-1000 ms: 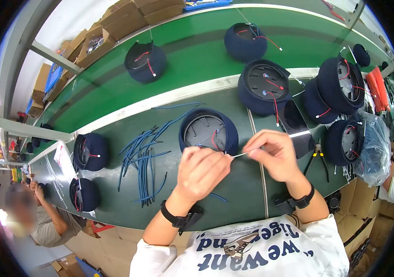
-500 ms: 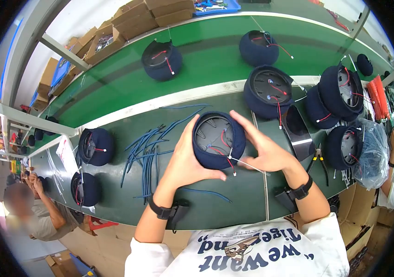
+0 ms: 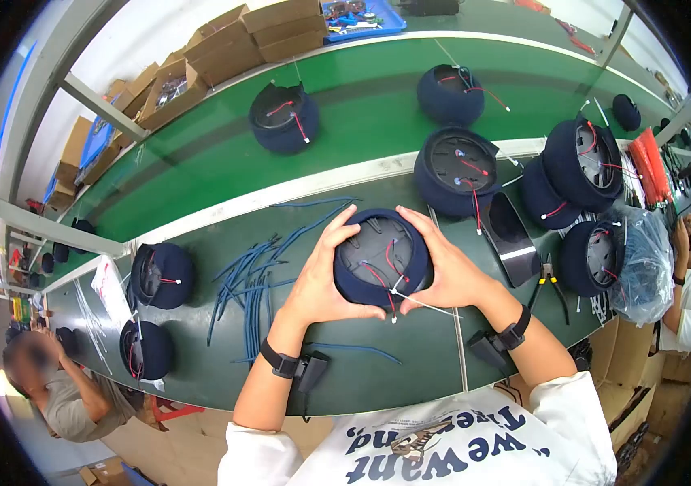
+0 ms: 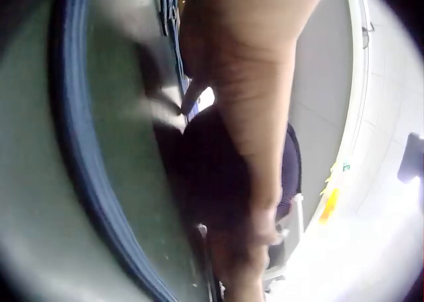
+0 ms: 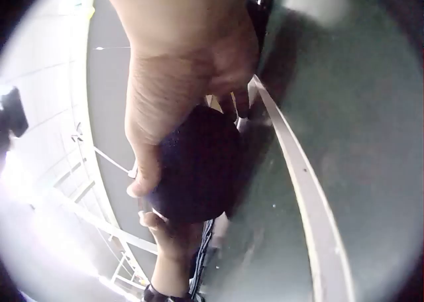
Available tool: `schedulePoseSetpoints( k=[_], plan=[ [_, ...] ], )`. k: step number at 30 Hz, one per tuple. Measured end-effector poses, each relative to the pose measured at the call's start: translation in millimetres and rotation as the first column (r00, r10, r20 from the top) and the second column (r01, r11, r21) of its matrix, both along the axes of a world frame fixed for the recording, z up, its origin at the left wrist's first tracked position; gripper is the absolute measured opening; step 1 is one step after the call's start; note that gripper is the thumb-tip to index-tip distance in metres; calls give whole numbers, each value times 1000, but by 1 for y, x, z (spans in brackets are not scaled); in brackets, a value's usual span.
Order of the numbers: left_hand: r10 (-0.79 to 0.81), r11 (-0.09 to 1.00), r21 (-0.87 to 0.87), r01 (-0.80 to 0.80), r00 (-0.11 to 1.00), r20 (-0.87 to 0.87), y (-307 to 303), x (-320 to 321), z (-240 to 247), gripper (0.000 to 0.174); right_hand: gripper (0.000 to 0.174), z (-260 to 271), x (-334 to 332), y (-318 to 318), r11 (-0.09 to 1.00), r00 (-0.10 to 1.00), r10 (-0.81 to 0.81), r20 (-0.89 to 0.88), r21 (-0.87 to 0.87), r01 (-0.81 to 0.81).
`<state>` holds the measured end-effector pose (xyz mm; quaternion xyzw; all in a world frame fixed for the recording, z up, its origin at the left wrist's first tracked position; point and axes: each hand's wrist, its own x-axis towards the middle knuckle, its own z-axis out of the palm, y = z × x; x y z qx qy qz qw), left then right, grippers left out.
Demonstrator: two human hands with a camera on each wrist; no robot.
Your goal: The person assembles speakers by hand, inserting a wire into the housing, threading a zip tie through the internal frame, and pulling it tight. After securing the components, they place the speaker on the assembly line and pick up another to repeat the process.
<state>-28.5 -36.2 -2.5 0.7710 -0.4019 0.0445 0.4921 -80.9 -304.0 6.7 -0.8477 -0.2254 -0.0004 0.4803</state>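
A navy fabric cap with a hard grey inner shell [image 3: 374,247] sits upside down between both hands over the dark green table. Red wires with small white connectors lie inside it and over its near edge. A thin white cable tie [image 3: 433,306] sticks out from that edge toward the right. The left hand [image 3: 318,279] grips the cap's left side, thumb along the near edge. Opposite it, the right hand [image 3: 457,275] grips the right side, its thumb near the tie. In the right wrist view the cap's navy outside [image 5: 199,169] shows below the palm.
Blue cord lengths [image 3: 252,283] lie left of the cap. Similar caps [image 3: 454,174] stand at the right and left, others on the green strip behind. Yellow-black pliers [image 3: 550,287] and a dark visor [image 3: 514,243] lie to the right. Another person [image 3: 78,389] sits at the left.
A second ago the hands pinched the white cable tie at the cap's near edge. They then moved to the cap's sides, and the right hand has since closed in on it.
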Motion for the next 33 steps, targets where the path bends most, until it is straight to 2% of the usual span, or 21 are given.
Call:
schedulePoseSetpoints(
  k=[2, 5, 6, 7, 8, 12, 15, 18, 20, 24, 27, 30, 33],
  plan=[
    [14, 1000, -26, -15, 999, -35, 0, -1, 9, 143, 138, 10, 6, -1, 1000, 1000, 17, -7, 19, -17],
    [37, 998, 52, -37, 999, 6, -11, -1, 22, 140, 131, 12, 11, 2, 998, 999, 34, -5, 46, -34],
    [69, 998, 4, -69, 998, -14, -14, 0, 16, 127, 128, 6, 14, 4, 997, 999, 52, -3, 52, -52],
    [60, 998, -20, -60, 998, 10, -15, 1, 12, 124, 126, 4, 17, 5, 996, 997, 73, 0, 58, -73],
    [54, 998, -44, -52, 998, 35, -13, 2, 8, 121, 112, 4, 17, 8, 993, 998, 56, 24, 98, -58],
    [36, 998, -46, -31, 994, 105, -12, 4, 5, 117, 91, 6, 14, 6, 998, 992, 37, 121, -45, -32],
    [22, 999, -34, -18, 993, 117, -10, 5, 7, 119, 93, 11, 13, 6, 997, 994, 43, 100, -65, -37],
    [33, 998, -55, -29, 997, 71, -8, 6, 11, 122, 93, 13, 10, 8, 988, 999, 18, 44, 150, -24],
    [39, 997, -74, -38, 999, 11, -6, 3, 11, 125, 94, 12, 13, 9, 990, 999, 33, 26, 135, -36],
    [18, 999, -48, -15, 997, 74, -2, 7, 4, 124, 92, 1, 16, 12, 996, 997, 50, 52, 67, -53],
    [20, 999, -34, -19, 999, 36, -2, 7, 11, 120, 83, 7, 12, 14, 998, 998, 21, 59, 54, -24],
    [104, 994, 13, -110, 972, 211, 3, -6, 30, 103, 76, 26, -4, 14, 991, 953, -21, 302, -120, 60],
    [54, 998, 14, -64, 930, 364, 3, -24, 31, 80, 64, 26, -30, 4, 993, 909, 73, 411, -110, -30]
  ],
)
